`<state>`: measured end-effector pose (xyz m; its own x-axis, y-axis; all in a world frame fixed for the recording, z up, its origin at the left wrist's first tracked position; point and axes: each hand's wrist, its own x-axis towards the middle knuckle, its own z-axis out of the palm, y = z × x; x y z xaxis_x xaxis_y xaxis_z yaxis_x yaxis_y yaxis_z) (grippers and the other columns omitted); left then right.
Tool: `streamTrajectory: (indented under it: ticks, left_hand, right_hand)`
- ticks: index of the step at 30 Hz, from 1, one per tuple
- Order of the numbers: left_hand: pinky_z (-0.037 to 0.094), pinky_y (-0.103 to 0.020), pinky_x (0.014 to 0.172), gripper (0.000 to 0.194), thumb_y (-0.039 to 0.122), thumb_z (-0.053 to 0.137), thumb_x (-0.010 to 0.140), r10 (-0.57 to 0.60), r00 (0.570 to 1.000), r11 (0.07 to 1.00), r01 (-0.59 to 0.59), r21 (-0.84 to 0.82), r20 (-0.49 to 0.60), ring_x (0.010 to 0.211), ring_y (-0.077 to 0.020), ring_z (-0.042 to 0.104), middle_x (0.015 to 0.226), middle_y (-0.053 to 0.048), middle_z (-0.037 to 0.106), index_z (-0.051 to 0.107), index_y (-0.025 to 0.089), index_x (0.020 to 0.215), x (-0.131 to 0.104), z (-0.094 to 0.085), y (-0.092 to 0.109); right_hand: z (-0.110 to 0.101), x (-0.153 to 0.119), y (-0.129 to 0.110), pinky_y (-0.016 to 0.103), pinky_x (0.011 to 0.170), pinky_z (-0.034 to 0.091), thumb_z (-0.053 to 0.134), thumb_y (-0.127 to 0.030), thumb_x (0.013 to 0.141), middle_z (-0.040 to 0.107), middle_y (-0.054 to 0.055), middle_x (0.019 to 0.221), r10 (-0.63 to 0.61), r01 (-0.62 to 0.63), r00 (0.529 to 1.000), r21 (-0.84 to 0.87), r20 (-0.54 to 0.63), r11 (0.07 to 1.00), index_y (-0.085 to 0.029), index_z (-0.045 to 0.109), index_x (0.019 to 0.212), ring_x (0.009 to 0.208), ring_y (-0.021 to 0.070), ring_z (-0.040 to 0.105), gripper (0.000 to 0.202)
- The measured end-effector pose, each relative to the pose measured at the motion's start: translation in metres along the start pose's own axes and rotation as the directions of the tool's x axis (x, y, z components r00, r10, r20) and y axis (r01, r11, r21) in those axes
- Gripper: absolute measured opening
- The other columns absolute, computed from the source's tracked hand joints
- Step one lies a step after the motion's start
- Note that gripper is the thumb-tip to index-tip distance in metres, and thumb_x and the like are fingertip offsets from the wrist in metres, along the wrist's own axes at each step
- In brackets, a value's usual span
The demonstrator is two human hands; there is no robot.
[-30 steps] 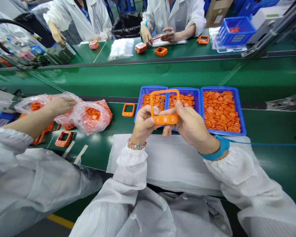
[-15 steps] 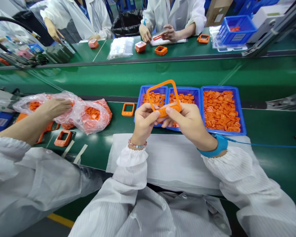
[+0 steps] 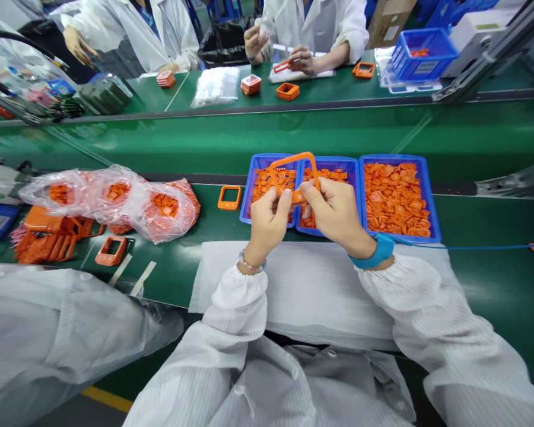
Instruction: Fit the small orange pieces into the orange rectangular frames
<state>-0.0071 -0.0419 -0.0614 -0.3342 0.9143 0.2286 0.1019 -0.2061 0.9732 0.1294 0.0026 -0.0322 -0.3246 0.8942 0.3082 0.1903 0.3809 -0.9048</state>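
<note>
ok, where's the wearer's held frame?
Head view, just right of centre: frame held between left hand and right hand, seen against the left bin and middle bin of three.

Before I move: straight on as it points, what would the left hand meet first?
Beyond the orange frame it holds, the left hand would likely meet one of the left two blue bins; depth is unclear.
</note>
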Motion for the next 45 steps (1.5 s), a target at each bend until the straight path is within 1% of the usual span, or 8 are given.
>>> streamTrajectory:
  ticks: [3,8,15,18,21,26,32,45]
  left_hand:
    - [0.027,-0.028,0.052,0.052,0.068,0.057,0.092,0.04,0.999,0.995,-0.037,0.095,-0.029,0.052,-0.0093,0.041,0.058,0.003,0.049,0.054,0.02,0.072,-0.002,0.0,-0.005]
    - [0.027,-0.03,0.055,0.054,0.066,0.05,0.097,0.13,0.989,0.966,-0.112,0.231,-0.066,0.054,-0.01,0.039,0.057,0.003,0.045,0.042,0.021,0.068,0.0,-0.003,-0.005]
    - [0.026,-0.029,0.053,0.053,0.062,0.046,0.1,0.244,0.967,0.913,-0.202,0.354,-0.078,0.051,-0.0087,0.034,0.056,0.005,0.041,0.036,0.021,0.068,0.002,-0.002,-0.007]
    - [0.026,-0.027,0.05,0.055,0.063,0.049,0.098,0.228,0.969,0.943,-0.196,0.267,-0.092,0.049,-0.0079,0.034,0.054,0.005,0.039,0.036,0.021,0.066,0.0,0.0,-0.006]
    - [0.028,-0.025,0.045,0.058,0.065,0.053,0.096,0.159,0.986,0.987,-0.158,0.04,-0.049,0.046,-0.0072,0.037,0.051,0.005,0.039,0.038,0.02,0.063,-0.001,0.001,-0.003]
    - [0.029,-0.023,0.04,0.061,0.067,0.054,0.095,0.13,0.991,0.96,-0.137,-0.246,-0.045,0.04,-0.0071,0.038,0.046,0.005,0.039,0.041,0.02,0.058,-0.001,0.001,0.001]
    - [0.033,-0.025,0.041,0.065,0.073,0.05,0.093,0.107,0.988,0.944,-0.136,-0.302,-0.109,0.04,-0.0084,0.04,0.045,0.004,0.037,0.04,0.021,0.056,-0.004,0.002,0.006]
    - [0.033,-0.026,0.045,0.062,0.069,0.054,0.093,0.115,0.991,0.918,-0.135,-0.372,-0.074,0.043,-0.0088,0.039,0.047,0.004,0.036,0.041,0.02,0.056,-0.003,-0.002,0.007]
  right_hand:
    - [0.002,0.001,0.002,0.029,0.054,0.04,0.053,-0.061,0.097,0.053,-0.001,0.05,0.022,-0.022,1.0,0.034,0.0,0.999,-0.021,0.058,0.063,0.05,0.0131,0.049,0.052]
    - [0.006,0.001,0.003,0.029,0.062,0.052,0.07,-0.039,0.086,0.073,0.003,0.078,0.079,-0.1,0.99,0.195,0.116,0.976,-0.017,0.072,0.084,0.065,0.0156,0.065,0.022]
    - [0.013,0.0,0.005,0.029,0.064,0.056,0.071,-0.031,0.081,0.075,0.005,0.081,0.087,-0.102,0.994,0.249,0.07,0.963,-0.014,0.072,0.091,0.068,0.0161,0.069,0.02]
    - [0.009,0.0,0.001,0.025,0.052,0.051,0.076,-0.038,0.079,0.073,0.003,0.075,0.133,-0.152,0.988,0.289,0.083,0.945,-0.015,0.071,0.095,0.055,0.0124,0.063,0.029]
    - [0.003,0.0,-0.006,0.023,0.041,0.044,0.071,-0.057,0.084,0.069,0.001,0.062,0.195,-0.27,0.957,0.403,0.217,0.875,-0.014,0.071,0.099,0.04,0.0102,0.054,0.046]
    - [0.001,-0.001,-0.017,0.025,0.041,0.048,0.049,-0.081,0.09,0.066,0.006,0.055,0.175,-0.344,0.919,0.504,0.353,0.792,-0.013,0.072,0.075,0.039,0.0116,0.054,0.073]
    - [0.002,-0.006,-0.02,0.026,0.044,0.05,0.048,-0.081,0.091,0.065,0.006,0.054,0.107,-0.34,0.905,0.549,0.411,0.763,-0.014,0.073,0.073,0.042,0.0133,0.056,0.074]
    - [0.002,-0.006,-0.018,0.025,0.041,0.046,0.051,-0.08,0.09,0.068,0.007,0.056,0.079,-0.349,0.894,0.573,0.442,0.741,-0.014,0.072,0.071,0.04,0.0127,0.056,0.071]
